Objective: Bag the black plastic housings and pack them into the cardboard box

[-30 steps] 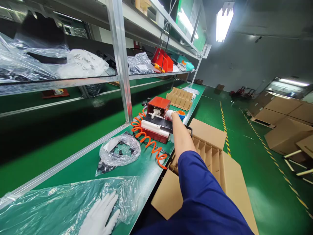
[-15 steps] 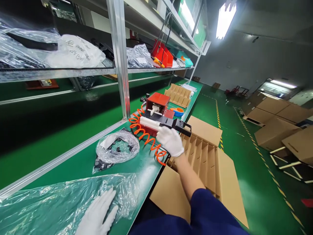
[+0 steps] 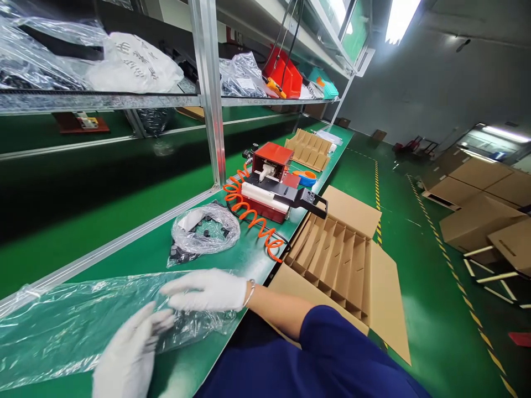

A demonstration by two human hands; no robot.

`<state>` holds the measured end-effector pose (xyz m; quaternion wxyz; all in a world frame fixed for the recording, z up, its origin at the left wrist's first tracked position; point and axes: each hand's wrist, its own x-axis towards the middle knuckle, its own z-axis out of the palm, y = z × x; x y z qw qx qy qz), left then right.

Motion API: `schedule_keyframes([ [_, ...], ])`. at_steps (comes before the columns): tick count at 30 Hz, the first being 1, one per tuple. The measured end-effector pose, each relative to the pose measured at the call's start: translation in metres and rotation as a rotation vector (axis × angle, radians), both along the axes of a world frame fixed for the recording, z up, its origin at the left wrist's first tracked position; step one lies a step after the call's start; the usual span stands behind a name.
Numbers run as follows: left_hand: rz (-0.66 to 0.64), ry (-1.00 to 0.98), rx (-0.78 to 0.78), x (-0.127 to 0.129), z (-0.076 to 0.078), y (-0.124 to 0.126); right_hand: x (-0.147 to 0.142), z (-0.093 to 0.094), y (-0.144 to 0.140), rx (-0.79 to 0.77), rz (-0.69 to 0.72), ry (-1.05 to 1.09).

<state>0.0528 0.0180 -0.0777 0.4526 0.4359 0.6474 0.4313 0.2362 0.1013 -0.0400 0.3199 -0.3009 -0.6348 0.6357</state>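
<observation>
— Head view. Step in hand, judging by the gloves?

— Looked like spreading or opening the large clear bag [image 3: 62, 326], which lay on the near end of the green bench [image 3: 136, 260]. Right hand [image 3: 207, 290] laid flat on the film, fingers stretched wide, gripping nothing. Left hand [image 3: 128, 354] just beside, fingers loosely apart, tips touching the same bag. Could not tell whether any film was pinched underneath.

— And the next move?

— Probably called for finding the bag's edge or mouth and pinching thin, slippery film through white gloves. Judged to need a light pull, given the creases.

— Anything nearby?

— Smaller bag of black parts [image 3: 205, 232] farther along the bench, apart from both hands. Beyond, orange coiled hose [image 3: 249, 218] touching a red machine [image 3: 269, 182], then a blue-and-orange tape roll [image 3: 306, 178]. Open carton with dividers [image 3: 336, 260] set against the bench edge on the right.

— Surface and room?

— Smooth green mat. Aluminium upright [image 3: 209, 94] carrying shelves loaded with bagged goods. Green floor with yellow-black striping [image 3: 377, 182], more cartons [image 3: 473, 193] far right, strip lighting overhead.
</observation>
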Motion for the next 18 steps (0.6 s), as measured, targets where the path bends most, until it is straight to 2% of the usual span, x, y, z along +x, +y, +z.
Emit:
schedule_keyframes([
  [1, 0.031, -0.04, 0.014, -0.006, 0.002, 0.004, 0.022, 0.01, -0.003, 0.081, -0.13, -0.054],
  [4, 0.064, -0.099, -0.039, -0.015, 0.007, 0.016, 0.098, 0.033, -0.007, 0.135, -0.45, -0.025],
  [7, -0.063, -0.003, -0.187, -0.01, 0.014, 0.022, 0.178, 0.043, -0.004, 0.27, -0.98, -0.055],
  [9, -0.156, 0.059, -0.245, -0.003, 0.017, 0.024, 0.228, 0.044, -0.001, 0.398, -1.356, -0.183],
  [11, -0.208, 0.092, -0.248, 0.002, 0.018, 0.024, 0.272, 0.043, 0.002, 0.422, -1.62, -0.307],
  [12, -0.221, 0.105, -0.238, 0.003, 0.017, 0.023, 0.291, 0.042, 0.003, 0.389, -1.692, -0.358],
  [14, -0.234, 0.156, -0.207, 0.003, 0.013, 0.023, 0.32, 0.038, 0.007, 0.262, -1.742, -0.389],
  [18, -0.224, 0.236, -0.146, 0.002, 0.004, 0.022, 0.349, 0.028, 0.019, 0.053, -1.665, -0.284],
])
